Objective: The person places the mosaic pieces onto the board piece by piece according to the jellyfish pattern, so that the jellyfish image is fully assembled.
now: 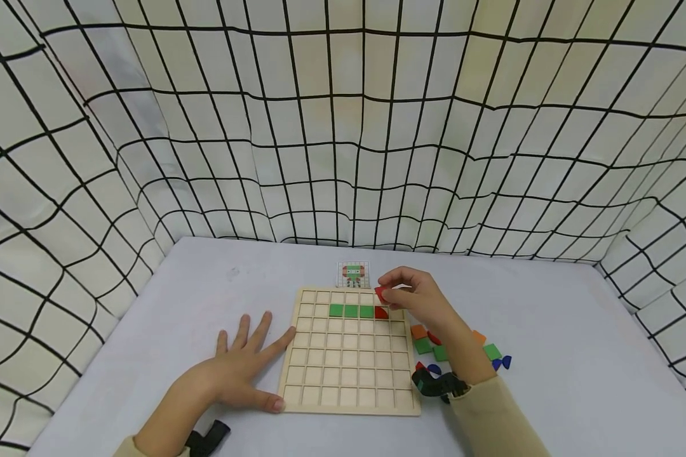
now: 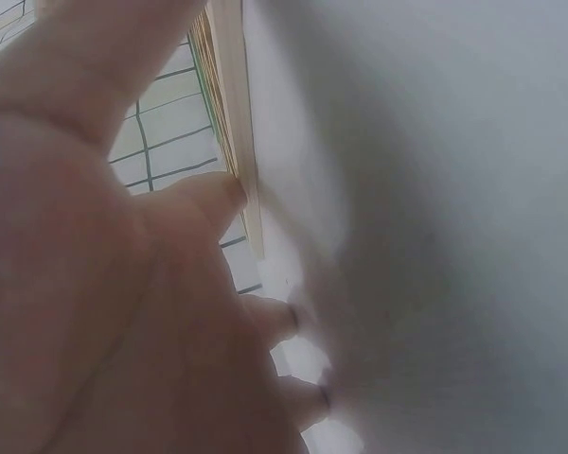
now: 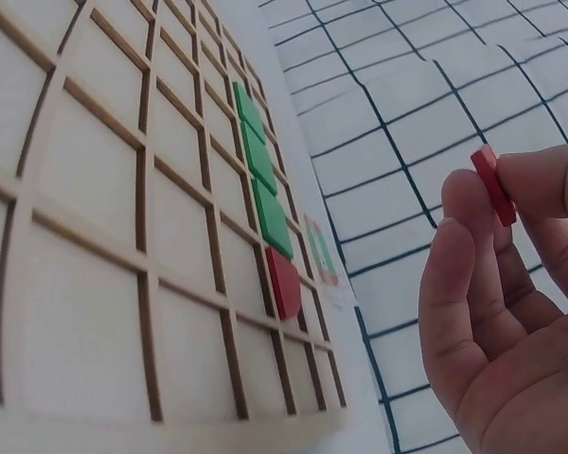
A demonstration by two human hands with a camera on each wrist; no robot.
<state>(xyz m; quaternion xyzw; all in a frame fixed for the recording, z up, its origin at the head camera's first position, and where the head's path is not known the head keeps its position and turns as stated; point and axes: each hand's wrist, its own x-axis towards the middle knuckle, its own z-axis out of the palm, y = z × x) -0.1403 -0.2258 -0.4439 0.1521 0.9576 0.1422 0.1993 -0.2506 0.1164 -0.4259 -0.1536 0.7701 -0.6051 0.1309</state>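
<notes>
In the head view, your left hand (image 1: 241, 373) lies with its fingers spread and straight, holding nothing, its thumb and index finger touching the left edge of the wooden grid board (image 1: 349, 379). Your right hand (image 1: 414, 297) pinches a red piece (image 1: 380, 294) over the board's far row, near the right side. In the second row from the far edge sit three green squares (image 1: 351, 311) side by side, with a red curved piece (image 1: 381, 312) just right of them. A small pattern card (image 1: 353, 273) lies beyond the far edge, and loose coloured pieces (image 1: 423, 346) are scattered right of the board, around your right forearm.

In the left wrist view, your fingers stand apart and one fingertip meets the board's side.

In the right wrist view, you grip the red piece between thumb and fingertips, edge-on to the camera and apart from the board
</notes>
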